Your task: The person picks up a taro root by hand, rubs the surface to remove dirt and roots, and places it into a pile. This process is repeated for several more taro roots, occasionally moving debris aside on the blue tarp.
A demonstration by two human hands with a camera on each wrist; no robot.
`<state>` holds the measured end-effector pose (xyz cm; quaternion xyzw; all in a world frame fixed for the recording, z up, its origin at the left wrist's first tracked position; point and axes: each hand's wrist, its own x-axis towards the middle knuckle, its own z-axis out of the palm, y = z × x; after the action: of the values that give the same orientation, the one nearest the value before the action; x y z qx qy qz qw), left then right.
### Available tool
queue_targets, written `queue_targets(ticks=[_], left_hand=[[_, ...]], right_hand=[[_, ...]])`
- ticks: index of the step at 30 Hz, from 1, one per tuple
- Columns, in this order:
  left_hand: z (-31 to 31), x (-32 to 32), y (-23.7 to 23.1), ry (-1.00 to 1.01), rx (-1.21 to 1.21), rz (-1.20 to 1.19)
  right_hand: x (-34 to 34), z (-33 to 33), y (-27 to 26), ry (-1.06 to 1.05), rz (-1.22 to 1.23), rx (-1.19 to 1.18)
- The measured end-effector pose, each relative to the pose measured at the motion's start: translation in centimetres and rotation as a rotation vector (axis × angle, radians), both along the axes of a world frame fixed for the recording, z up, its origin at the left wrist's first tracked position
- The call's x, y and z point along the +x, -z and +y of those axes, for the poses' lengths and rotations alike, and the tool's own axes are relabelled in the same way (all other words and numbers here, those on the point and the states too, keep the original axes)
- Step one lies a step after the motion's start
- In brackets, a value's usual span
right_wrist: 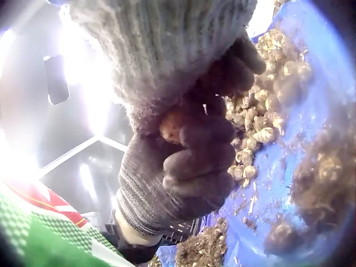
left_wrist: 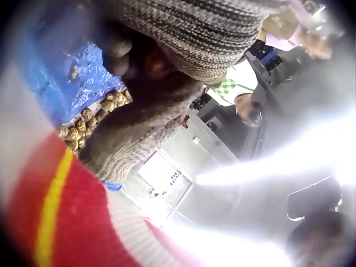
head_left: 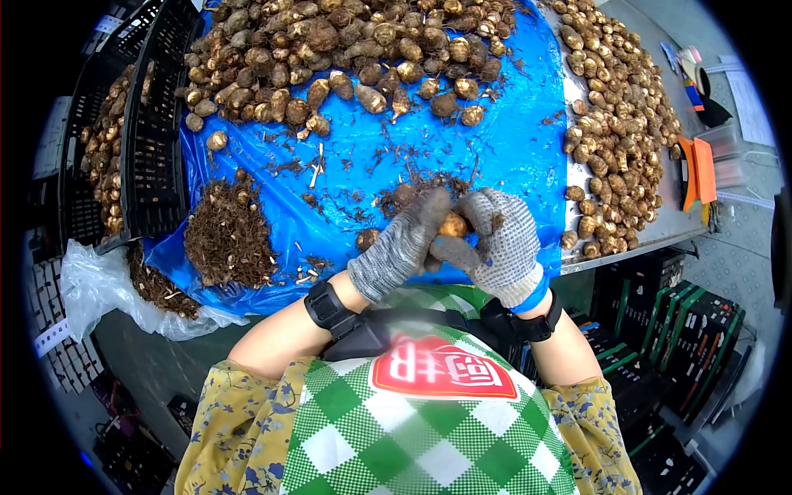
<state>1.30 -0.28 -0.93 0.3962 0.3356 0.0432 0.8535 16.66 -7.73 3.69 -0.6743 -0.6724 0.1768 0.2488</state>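
Blue sheeting (head_left: 528, 124) covered part of the table (head_left: 672, 194), probably to catch root debris (head_left: 229, 239). Above it, my gloved left hand (head_left: 398, 249) and right hand (head_left: 505, 239) curled round one brown tuber (head_left: 452, 224), apparently to steady it.

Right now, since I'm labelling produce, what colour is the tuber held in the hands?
The tuber is yellowish brown, best seen in the head view.
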Motion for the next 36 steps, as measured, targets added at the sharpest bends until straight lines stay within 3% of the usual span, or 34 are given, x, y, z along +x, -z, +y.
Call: queue_targets(ticks=[2,3,5,7,10,11,14,20,23,24,26,28,30,31,34,36], left_hand=[[-0.1,0.0,-0.4,0.076,-0.191,-0.078],[-0.2,0.0,-0.5,0.103,-0.171,-0.141],[-0.7,0.3,-1.6,0.042,-0.31,-0.099],[-0.9,0.3,-1.8,0.005,-0.401,-0.108],[-0.7,0.2,-1.3,-0.014,-0.453,-0.203],[-0.7,0.2,-1.1,-0.033,-0.472,-0.231],[-0.2,0.1,-0.5,-0.135,-0.552,-0.258],[-0.6,0.4,-1.6,-0.103,-0.43,-0.247],[-0.8,0.2,-0.5,0.007,-0.533,-0.238],[-0.7,0.1,-0.2,0.05,-0.593,-0.236],[-0.9,0.3,-0.3,0.013,-0.636,-0.151],[-0.8,0.3,0.5,0.029,-0.698,-0.137],[-0.6,0.1,0.3,0.094,-0.549,-0.115],[-0.4,0.1,0.1,0.122,-0.474,-0.103],[-0.1,0.2,-1.4,0.065,-0.388,-0.17],[-0.3,0.0,-0.7,-0.018,-0.437,-0.23]], right_hand=[[0.3,0.1,-0.5,-0.062,-0.039,0.054],[0.5,-0.1,-0.1,-0.096,-0.034,0.131],[0.6,-0.3,0.0,-0.087,0.022,0.154],[0.5,-0.4,0.1,-0.006,0.128,0.047],[-0.4,-0.7,3.0,0.26,0.69,0.026],[0.9,-1.2,2.4,0.281,0.435,-0.194],[1.2,-0.8,3.4,0.259,0.265,0.148],[-0.9,-0.8,1.1,0.176,0.69,0.023],[-2.0,-0.6,0.3,0.188,0.798,-0.35],[-2.3,-0.1,0.2,0.212,0.699,-0.358],[-1.9,-0.5,2.1,0.032,0.195,0.022],[-1.4,-0.5,3.6,-0.041,-0.058,0.255],[-0.9,0.1,4.4,-0.012,-0.057,0.351],[-0.5,0.9,1.9,-0.044,0.14,0.093],[0.0,0.8,1.7,-0.112,0.001,0.249],[0.1,1.0,2.9,0.11,0.439,0.042]])
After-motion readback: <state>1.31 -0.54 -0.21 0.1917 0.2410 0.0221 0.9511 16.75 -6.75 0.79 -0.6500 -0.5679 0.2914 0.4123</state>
